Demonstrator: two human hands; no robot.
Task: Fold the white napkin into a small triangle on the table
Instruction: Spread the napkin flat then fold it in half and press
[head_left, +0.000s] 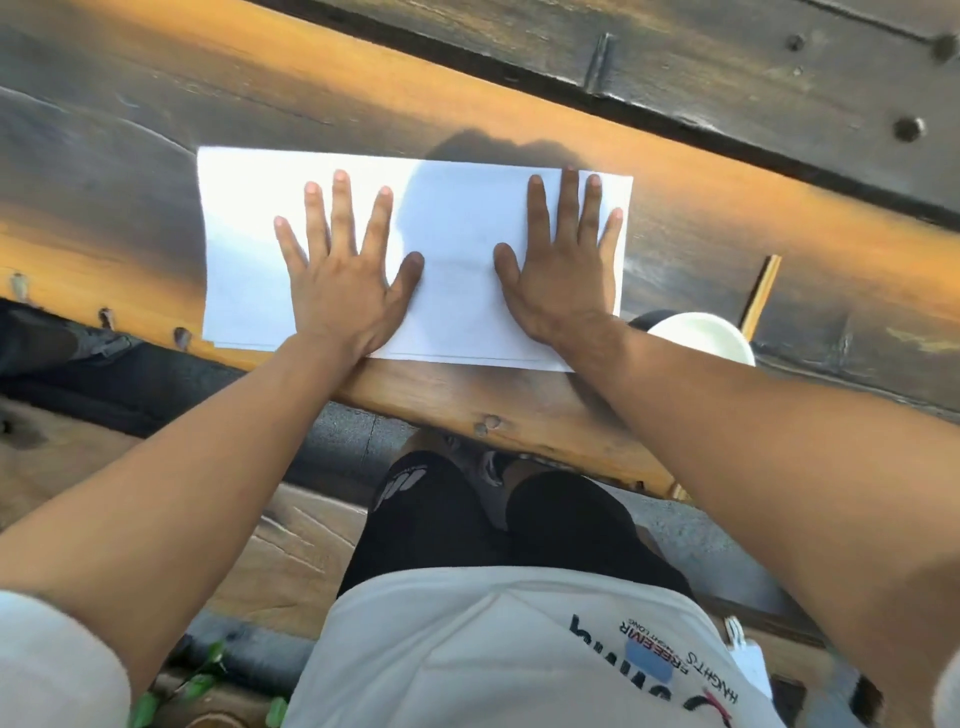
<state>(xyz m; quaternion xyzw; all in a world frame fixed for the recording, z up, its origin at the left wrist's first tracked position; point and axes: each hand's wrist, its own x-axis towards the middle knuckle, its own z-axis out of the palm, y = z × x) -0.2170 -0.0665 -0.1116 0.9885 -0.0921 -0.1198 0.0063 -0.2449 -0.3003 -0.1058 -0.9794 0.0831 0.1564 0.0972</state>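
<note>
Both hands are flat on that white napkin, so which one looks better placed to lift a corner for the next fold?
Probably the right hand: its fingertips lie close to the white napkin's far right corner. The left hand sits further in from its end, well placed to pin the napkin down.

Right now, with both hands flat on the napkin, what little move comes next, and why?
Probably lift the right hand and pinch a corner near it to fold across, while the left hand keeps pressing. The white napkin lies flat as a long rectangle on the table, so no triangle exists yet.
</note>
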